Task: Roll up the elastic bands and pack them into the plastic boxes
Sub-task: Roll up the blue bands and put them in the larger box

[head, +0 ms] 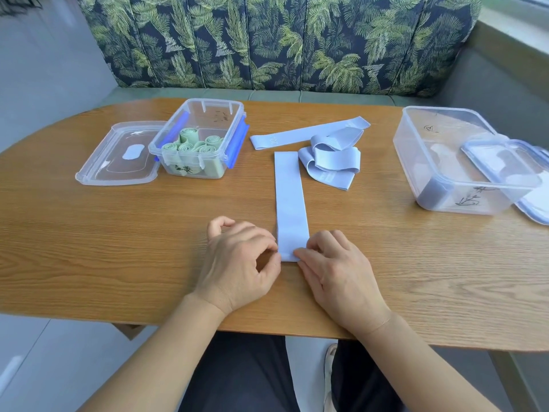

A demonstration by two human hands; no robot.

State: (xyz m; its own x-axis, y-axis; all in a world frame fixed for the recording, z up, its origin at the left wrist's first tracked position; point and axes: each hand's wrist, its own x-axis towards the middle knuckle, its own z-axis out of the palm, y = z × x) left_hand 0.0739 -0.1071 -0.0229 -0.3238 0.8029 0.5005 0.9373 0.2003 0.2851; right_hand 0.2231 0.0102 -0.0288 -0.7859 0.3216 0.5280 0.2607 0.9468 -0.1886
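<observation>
- Wood-grain brown oval table top [118,248]: a long flat pale blue elastic band [289,197] lies straight along its middle, with one end pointing at the person.
- Dark cushioned sofa back printed with green palm leaves [297,40]: stands beyond the flat band's far end, past the table edge.
- Large clear plastic box [411,153]: well to the right of the flat band, open. One dark blue-grey roll [432,193] sits in its near left corner. Handwriting marks its front wall.
- Large clear lid with blue clips [505,171]: right of the flat band, resting tilted across the large box's right rim.
- Small flat clear lid [118,156]: left of the flat band, lying on the table and touching the small box.
- Small clear plastic box with blue side latches [214,103]: left of the flat band's far end, open. Around six pale green rolled bands [190,145] stand on end inside, packed toward the front.
- Loose heap of pale blue elastic bands [329,157]: just right of the flat band's far end, unrolled and folded over each other.
- Left hand [237,263]: at the flat band's near left corner, with thumb and forefinger curled and pinching the edge.
- Right hand [338,272]: at the flat band's near right corner, fingers bent, thumb lying on the band and nipping the corner.
</observation>
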